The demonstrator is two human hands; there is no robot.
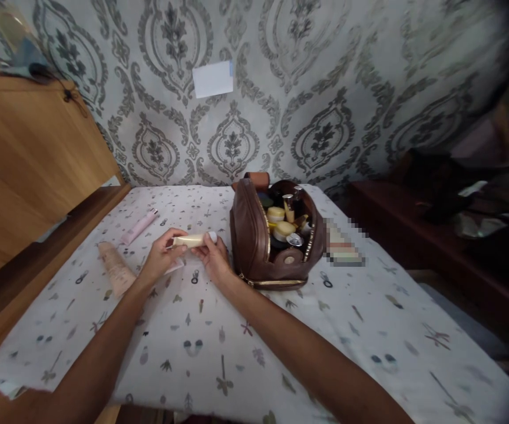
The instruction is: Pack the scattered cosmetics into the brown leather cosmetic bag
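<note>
A small pale yellow cosmetic tube (189,240) with a whitish cap is held level between my two hands, above the patterned cloth. My left hand (165,250) pinches its left end, and my right hand (214,253) grips the capped end. Just right of my right hand stands a brown toiletry bag (252,235), unzipped at the top. Inside it are several jars, such as a yellow-lidded jar (284,228), and bottles. Left of my left hand lie a pink tube (140,227) and a larger beige tube (115,268). Something pale under my left hand is partly hidden.
White cloth with small prints (219,330) covers the table. A blurred-out flat item (343,244) lies right of the bag. Wooden furniture (37,147) borders the left side, and a dark red surface (435,253) the right. A white card (213,79) is on the patterned wall behind.
</note>
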